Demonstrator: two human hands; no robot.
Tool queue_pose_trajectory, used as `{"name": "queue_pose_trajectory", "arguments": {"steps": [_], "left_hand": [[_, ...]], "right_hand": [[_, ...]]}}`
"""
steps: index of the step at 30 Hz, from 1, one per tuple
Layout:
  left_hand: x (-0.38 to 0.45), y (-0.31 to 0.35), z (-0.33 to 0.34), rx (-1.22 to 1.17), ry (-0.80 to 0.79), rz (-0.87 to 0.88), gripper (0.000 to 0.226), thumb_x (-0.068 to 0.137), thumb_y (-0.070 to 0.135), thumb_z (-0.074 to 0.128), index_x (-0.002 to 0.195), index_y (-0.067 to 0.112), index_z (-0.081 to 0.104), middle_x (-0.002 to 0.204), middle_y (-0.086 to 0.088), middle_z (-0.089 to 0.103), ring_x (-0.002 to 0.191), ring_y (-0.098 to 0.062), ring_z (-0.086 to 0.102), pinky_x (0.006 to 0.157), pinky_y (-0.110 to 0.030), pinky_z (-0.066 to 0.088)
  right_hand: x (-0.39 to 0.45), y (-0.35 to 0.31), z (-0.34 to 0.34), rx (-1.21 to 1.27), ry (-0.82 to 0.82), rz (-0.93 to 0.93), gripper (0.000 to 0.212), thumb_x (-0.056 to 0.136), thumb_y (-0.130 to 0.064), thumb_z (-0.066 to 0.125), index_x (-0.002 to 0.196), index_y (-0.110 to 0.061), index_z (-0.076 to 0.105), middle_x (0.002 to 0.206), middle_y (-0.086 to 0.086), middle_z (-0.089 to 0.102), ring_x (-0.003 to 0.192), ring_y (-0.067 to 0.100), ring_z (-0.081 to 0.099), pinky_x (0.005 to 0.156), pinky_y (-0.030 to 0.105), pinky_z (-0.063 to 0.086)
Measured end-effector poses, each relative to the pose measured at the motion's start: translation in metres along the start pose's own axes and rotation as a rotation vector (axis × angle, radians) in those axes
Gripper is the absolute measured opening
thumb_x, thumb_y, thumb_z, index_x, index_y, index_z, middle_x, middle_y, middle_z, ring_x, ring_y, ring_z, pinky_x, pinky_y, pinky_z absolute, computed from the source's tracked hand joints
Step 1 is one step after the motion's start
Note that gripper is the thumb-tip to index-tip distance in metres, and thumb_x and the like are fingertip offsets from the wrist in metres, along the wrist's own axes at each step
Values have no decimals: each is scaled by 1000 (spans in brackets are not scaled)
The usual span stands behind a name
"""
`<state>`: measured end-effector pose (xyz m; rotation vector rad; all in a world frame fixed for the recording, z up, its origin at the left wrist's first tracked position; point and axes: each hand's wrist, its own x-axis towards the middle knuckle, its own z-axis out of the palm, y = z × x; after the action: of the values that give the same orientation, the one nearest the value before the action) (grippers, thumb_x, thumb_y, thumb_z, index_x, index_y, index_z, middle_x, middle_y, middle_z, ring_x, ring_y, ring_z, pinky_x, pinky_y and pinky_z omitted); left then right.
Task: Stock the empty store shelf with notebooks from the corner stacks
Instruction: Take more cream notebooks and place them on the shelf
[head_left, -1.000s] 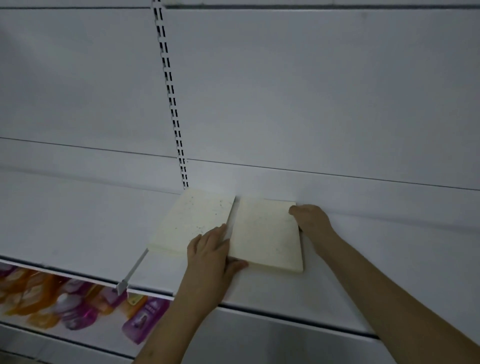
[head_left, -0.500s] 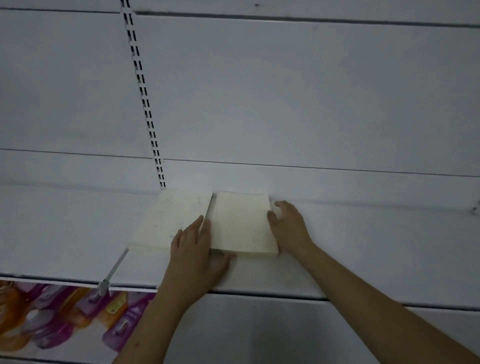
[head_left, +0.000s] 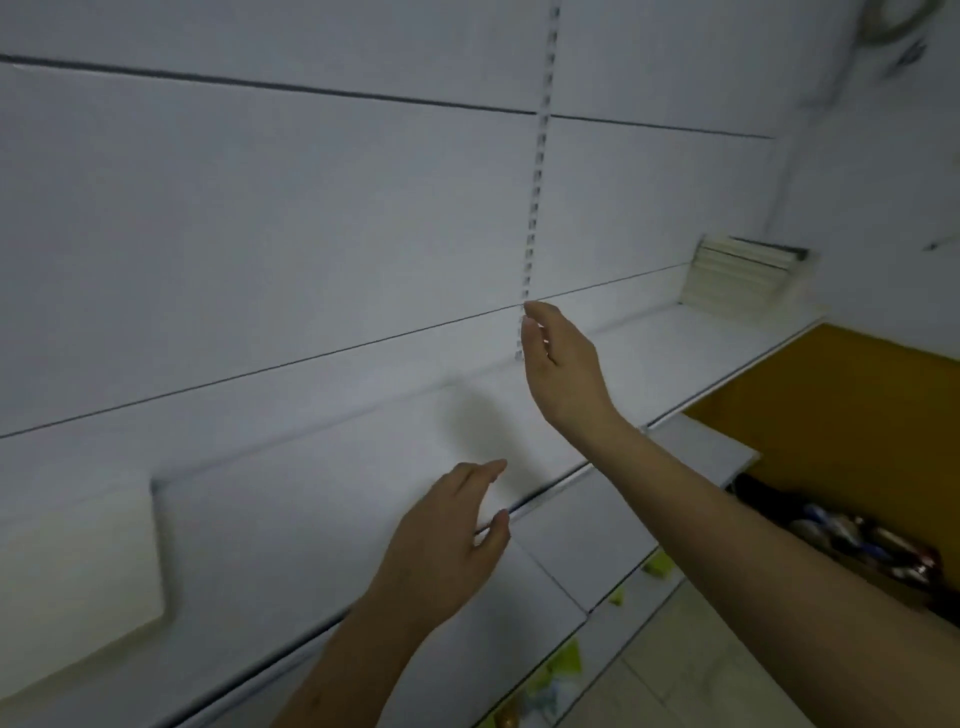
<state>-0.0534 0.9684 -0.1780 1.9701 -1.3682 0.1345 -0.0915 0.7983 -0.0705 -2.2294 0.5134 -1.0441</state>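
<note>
**Shelf barely started, both hands free and turned toward the corner stack**

The notebooks (head_left: 740, 278) still to be shelved sit in a stack in the far corner, well beyond and up-right of the right hand (head_left: 563, 369). Their pale cream edges lie in flat layers, with a dark strip along the top that may be a cover or a spine; the blur makes that hard to tell. Well to the left of the left hand (head_left: 447, 540), a cream block (head_left: 78, 566) lies flat on the shelf (head_left: 322, 525), soft-cornered and matte, probably notebooks already placed.

Between that block and the corner stack the shelf runs bare, so most of the stocking appears to remain.

The right hand is raised with fingers straight and loosely together, holding nothing. The left hand hovers lower over the shelf's front lip, fingers relaxed and slightly spread, also empty.

The shelf is smooth white painted metal with a thin front edge. Behind the right hand's fingertips a slotted upright (head_left: 537, 171) climbs the plain white back panel. Below and right of the right forearm, an ochre panel (head_left: 841, 410) and a jumble of glossy packets (head_left: 857, 540) show.
</note>
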Motion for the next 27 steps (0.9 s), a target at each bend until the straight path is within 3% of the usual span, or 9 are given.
{"name": "queue_pose_trajectory", "arguments": {"steps": [7,12,16,20,22,25,27], "left_hand": [[123,87,119,-100,-116,191,52,94,43,44,144,26,41,130,11,52,116,-3,48,97,-27,46],[213,141,205,-88,-138,261,65,90,54,32,146,21,39,136,4,50,119,-11,46,101,-34,44],[276,175,260,-82,-128,268,59,93,46,40,145,19,40,138,1,48,123,-15,44,102,-35,42],[328,194,297,-62,-119,283,53,96,39,46,144,17,42,139,-1,48,123,-18,45,101,-32,41],[355,199,317,-44,-129,297,53,96,39,45,144,17,42,139,-2,49,124,-18,45,101,-32,40],[397,196,347,-16,-158,328,51,97,38,47,144,18,41,139,-2,49,123,-18,45,99,-33,41],[427,191,367,-28,-165,348,52,96,40,46,144,19,42,139,-3,50,123,-19,47,98,-34,41]], "right_hand": [[40,113,-159,-121,191,76,46,104,-35,33,143,-13,41,143,2,49,126,15,48,99,21,35],[74,202,-257,-234,272,83,52,103,-41,31,144,-12,40,145,4,47,132,18,43,111,41,36],[103,265,-312,-324,289,57,64,96,-58,21,142,-18,42,141,-1,51,128,16,47,105,44,42],[128,307,-343,-339,299,62,63,97,-60,20,142,-23,42,140,-5,51,126,14,48,101,43,45],[141,329,-354,-324,309,46,56,100,-53,24,139,-20,45,137,-5,54,120,10,51,98,34,48],[159,361,-363,-312,310,9,41,104,-38,31,135,-19,49,128,-10,56,107,-3,49,84,4,39],[176,389,-365,-344,310,37,45,104,-40,31,139,-17,46,133,-6,54,113,-2,46,89,9,36]]}}
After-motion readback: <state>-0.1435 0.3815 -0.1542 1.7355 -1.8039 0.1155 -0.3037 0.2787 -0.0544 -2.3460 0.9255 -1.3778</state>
